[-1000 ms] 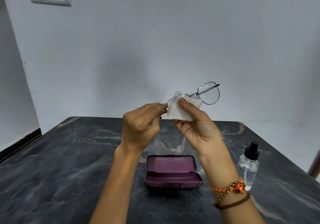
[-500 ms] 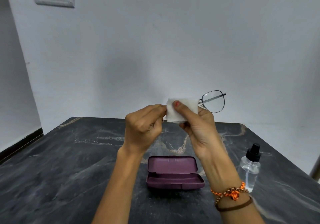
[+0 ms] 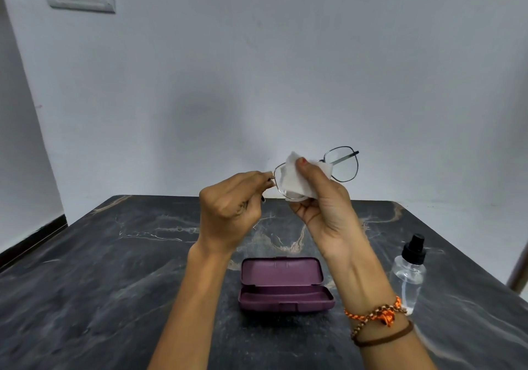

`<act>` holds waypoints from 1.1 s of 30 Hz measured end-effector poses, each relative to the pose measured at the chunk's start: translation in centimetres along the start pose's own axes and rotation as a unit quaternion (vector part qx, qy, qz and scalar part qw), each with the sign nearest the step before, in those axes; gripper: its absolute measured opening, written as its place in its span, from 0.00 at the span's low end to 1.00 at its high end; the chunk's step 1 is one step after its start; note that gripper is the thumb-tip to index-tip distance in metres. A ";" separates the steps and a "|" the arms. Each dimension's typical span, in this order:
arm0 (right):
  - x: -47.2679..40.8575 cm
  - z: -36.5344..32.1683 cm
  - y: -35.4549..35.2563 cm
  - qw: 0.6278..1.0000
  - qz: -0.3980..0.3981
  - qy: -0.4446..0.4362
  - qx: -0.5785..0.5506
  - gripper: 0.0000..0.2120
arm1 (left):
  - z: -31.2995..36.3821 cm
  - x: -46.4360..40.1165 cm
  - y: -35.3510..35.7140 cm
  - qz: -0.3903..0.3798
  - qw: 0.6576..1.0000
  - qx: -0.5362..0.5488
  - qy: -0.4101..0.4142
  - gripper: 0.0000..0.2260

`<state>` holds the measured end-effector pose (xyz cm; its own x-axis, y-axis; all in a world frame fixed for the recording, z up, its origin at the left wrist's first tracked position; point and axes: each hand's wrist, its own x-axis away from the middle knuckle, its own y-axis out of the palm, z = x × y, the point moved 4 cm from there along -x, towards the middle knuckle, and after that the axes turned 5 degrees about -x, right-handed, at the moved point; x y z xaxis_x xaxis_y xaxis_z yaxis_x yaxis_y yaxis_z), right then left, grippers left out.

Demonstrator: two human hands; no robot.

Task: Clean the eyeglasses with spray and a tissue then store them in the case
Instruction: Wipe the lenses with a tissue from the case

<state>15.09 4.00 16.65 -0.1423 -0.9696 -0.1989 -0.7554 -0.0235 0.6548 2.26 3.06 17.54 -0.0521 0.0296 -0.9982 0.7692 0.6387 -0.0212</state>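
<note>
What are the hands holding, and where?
Left hand pinches the eyeglasses at the frame's left end; right hand pinches the tissue over one lens.

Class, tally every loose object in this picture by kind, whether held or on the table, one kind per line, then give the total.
Eyeglasses: 1
Tissue: 1
Purple case, open: 1
Spray bottle: 1
Total: 4

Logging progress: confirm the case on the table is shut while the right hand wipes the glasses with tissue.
Wrong on the case: the head view shows it open on the table. The right hand does wipe the glasses with tissue.
</note>
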 end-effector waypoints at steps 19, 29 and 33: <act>0.7 -1.2 0.1 0.988 -0.050 -0.068 0.131 0.05 | 0.0 0.5 1.0 -0.033 0.999 -0.018 0.001 0.09; -0.1 0.4 0.2 0.995 -0.022 0.064 -0.077 0.04 | 0.0 0.5 0.8 -0.040 0.999 -0.013 -0.003 0.08; -0.1 -0.1 0.2 0.991 -0.040 0.053 -0.115 0.08 | 0.2 0.4 0.8 -0.033 0.999 0.007 -0.003 0.05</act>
<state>15.05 4.07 16.87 -0.0109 -0.9823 -0.1868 -0.5941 -0.1439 0.7914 3.01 3.42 17.16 -0.0992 -0.0161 -0.9949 0.7735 0.6278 -0.0873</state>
